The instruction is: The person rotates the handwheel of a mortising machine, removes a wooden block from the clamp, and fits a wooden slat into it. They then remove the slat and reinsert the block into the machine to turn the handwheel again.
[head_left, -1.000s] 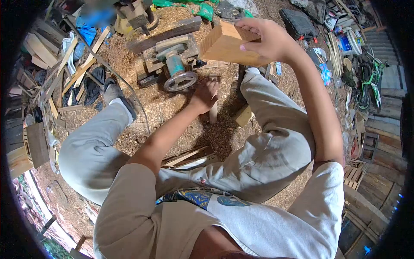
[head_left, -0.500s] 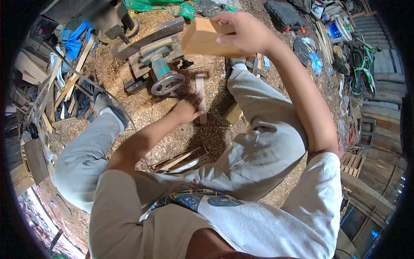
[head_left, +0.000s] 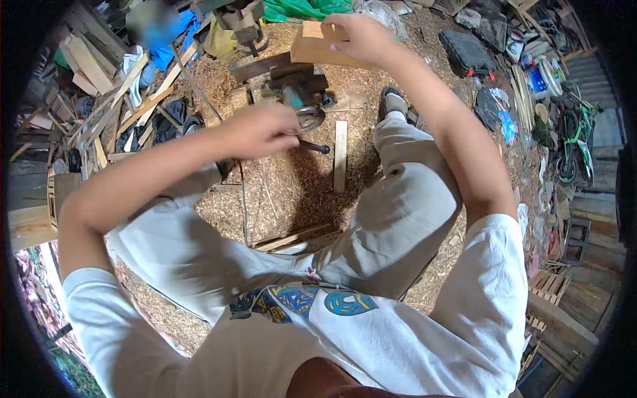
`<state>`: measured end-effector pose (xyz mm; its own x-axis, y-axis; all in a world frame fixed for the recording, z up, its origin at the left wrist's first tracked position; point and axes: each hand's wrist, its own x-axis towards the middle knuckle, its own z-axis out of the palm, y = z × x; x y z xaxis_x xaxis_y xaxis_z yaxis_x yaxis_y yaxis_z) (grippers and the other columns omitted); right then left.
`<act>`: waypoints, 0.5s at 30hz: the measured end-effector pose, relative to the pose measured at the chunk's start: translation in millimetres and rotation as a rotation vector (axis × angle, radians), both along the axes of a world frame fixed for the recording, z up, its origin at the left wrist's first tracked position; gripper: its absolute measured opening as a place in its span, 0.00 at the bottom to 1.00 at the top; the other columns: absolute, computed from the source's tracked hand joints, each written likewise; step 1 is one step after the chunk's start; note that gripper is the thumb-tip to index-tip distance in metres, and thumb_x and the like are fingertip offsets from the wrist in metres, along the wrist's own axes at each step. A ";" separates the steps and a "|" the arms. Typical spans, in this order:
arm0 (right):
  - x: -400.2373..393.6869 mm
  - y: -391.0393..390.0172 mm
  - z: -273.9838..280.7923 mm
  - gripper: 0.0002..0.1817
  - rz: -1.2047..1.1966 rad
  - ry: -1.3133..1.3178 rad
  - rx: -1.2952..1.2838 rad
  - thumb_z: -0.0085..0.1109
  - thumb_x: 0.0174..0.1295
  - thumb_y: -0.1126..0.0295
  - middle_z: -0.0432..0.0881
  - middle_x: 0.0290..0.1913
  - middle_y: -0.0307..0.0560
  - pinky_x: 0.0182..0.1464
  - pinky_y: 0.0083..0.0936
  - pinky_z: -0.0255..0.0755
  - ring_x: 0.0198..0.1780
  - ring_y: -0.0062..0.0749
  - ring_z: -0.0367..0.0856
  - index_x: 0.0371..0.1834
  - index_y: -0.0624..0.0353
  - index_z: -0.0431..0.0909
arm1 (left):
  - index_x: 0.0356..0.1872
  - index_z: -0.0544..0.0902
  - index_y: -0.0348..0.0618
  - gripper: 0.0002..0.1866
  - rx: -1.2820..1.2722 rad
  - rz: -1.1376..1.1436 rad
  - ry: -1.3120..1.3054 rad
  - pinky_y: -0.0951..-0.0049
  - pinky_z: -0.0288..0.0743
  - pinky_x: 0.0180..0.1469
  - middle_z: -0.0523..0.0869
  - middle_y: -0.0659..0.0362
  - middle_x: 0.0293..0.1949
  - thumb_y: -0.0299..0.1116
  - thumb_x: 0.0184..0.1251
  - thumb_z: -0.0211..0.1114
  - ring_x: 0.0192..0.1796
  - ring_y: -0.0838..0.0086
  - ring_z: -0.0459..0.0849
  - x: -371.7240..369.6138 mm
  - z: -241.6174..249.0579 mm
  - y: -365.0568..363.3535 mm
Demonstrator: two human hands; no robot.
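Note:
My right hand point(head_left: 366, 40) grips a light wooden block point(head_left: 315, 52) by its right side, above the far side of a bench vise. My left hand point(head_left: 269, 129) is blurred over the left edge of the vise's handwheel point(head_left: 311, 119), its fingers partly curled. Whether they touch the wheel is hidden. A dark rod with a black knob point(head_left: 324, 149) sticks out just right of that hand. The dark wooden jaws point(head_left: 295, 76) of the vise lie between the wheel and the block. A narrow wooden strip point(head_left: 340, 156) rests on the shavings to the right.
Wood shavings point(head_left: 279, 192) cover the floor between my legs. Scrap boards point(head_left: 142, 109) are heaped at the left. A black case point(head_left: 466, 53) lies at the far right, and a green bicycle point(head_left: 578, 136) stands beyond. Several wood pieces point(head_left: 298, 237) lie close to my lap.
My left hand has left the wooden strip and moved left and up to the handwheel. My right hand still holds the block, and the view has shifted.

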<state>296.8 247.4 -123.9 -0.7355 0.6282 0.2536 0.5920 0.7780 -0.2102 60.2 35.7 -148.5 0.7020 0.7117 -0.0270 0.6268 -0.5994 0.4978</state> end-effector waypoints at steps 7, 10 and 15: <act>-26.1 15.3 -12.3 0.32 -0.039 -0.098 0.079 0.77 0.60 0.62 0.88 0.60 0.49 0.63 0.46 0.83 0.64 0.47 0.87 0.71 0.41 0.82 | 0.65 0.86 0.37 0.28 -0.283 0.568 -0.140 0.60 0.78 0.63 0.90 0.45 0.57 0.51 0.79 0.67 0.61 0.59 0.87 -53.2 -36.6 32.0; -30.8 20.1 -14.6 0.32 -0.046 -0.150 0.091 0.77 0.61 0.62 0.88 0.62 0.48 0.65 0.46 0.83 0.65 0.46 0.86 0.71 0.39 0.81 | 0.67 0.84 0.38 0.29 -0.413 0.734 -0.165 0.60 0.78 0.66 0.89 0.42 0.59 0.51 0.77 0.69 0.63 0.57 0.87 -56.1 -63.3 49.8; -40.9 28.8 -18.9 0.31 -0.071 -0.211 0.058 0.76 0.63 0.62 0.88 0.62 0.47 0.65 0.46 0.82 0.65 0.46 0.86 0.72 0.38 0.81 | 0.75 0.77 0.38 0.35 -0.073 0.778 -0.118 0.59 0.74 0.74 0.82 0.39 0.69 0.48 0.75 0.70 0.71 0.51 0.82 -71.4 -128.0 82.3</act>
